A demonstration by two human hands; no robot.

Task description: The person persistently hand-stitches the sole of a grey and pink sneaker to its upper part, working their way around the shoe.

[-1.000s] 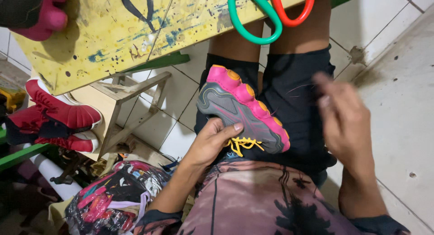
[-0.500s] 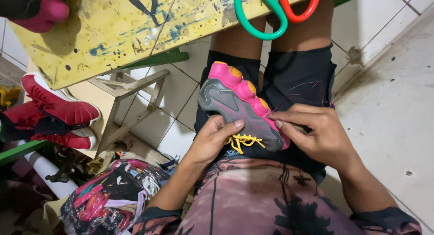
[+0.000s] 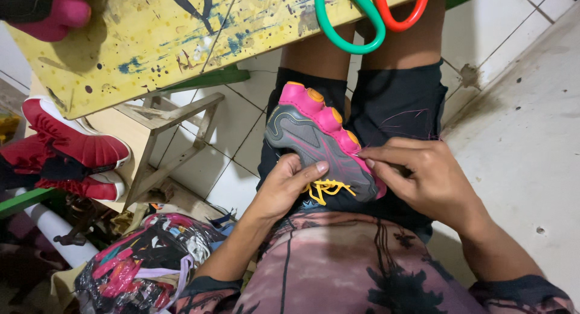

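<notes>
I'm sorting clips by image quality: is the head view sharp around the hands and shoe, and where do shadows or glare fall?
Head view: the grey sneaker with pink sole, left hand and right hand are sharp and evenly lit; the paint-stained yellow wooden table shadows the floor beneath; no strong glare; the white tiled floor looks brightest; the frame edges bend slightly.

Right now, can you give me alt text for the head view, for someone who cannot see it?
Seated person's left hand and right hand hold a grey and pink sneaker with yellow laces on the lap. A paint-stained yellow table with scissors is ahead; red shoes lie on the left.
</notes>
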